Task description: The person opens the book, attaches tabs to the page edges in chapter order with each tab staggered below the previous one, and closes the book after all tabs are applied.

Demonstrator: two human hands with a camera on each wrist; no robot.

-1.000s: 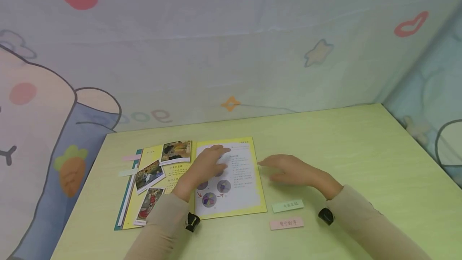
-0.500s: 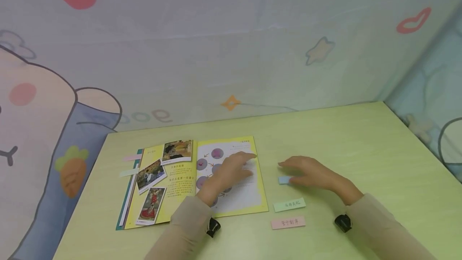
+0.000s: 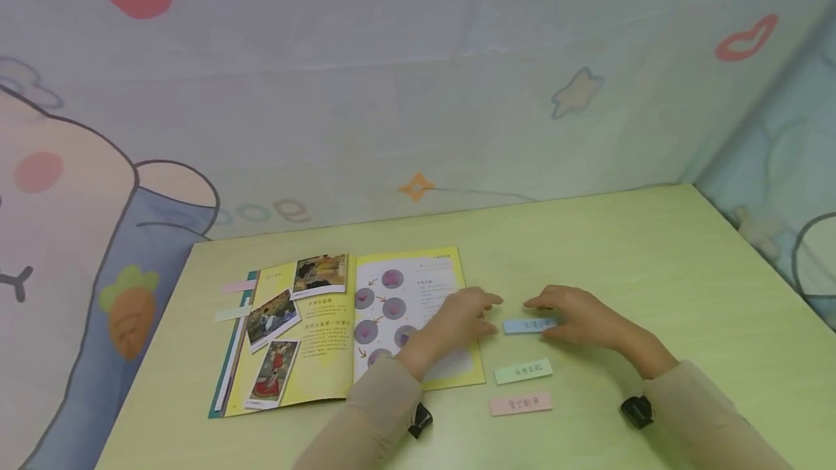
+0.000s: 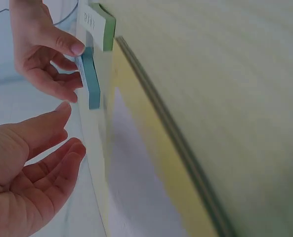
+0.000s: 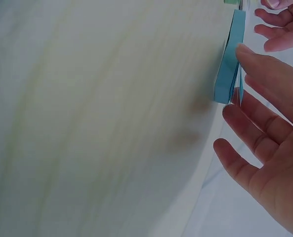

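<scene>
My right hand: My right hand [image 3: 578,319] is on the table, with its fingers loose and a bit bent. My thumb and fingertips touch the right end of the blue sticky pad [image 3: 530,326]. My wrist view shows my thumb on the edge of the pad, but I am not squeezing it.

My left hand: My left hand [image 3: 460,319] lies on the lower right part of the open book [image 3: 339,325]. My fingers are straight and soft, and they hold nothing. My fingertips point at the blue pad and stop just beside its left end.

Blue sticky pad: It lies flat on the table, just to the right of the book, between my two hands. It has small writing on top that I cannot read.

Other sticky pads: A green sticky pad [image 3: 524,371] lies nearer to me than the blue one. A pink sticky pad [image 3: 520,403] lies nearer still. Both have writing on them.

Open book: It is open flat. The left page has three photos, and the right page has round purple pictures with arrows. Two paper tabs [image 3: 234,299] stick out at its left side.

Table: The table [image 3: 620,252] is light green.

Wall cloth: A pale cloth [image 3: 392,93] with a red heart, a star and a carrot hangs behind the table.
</scene>
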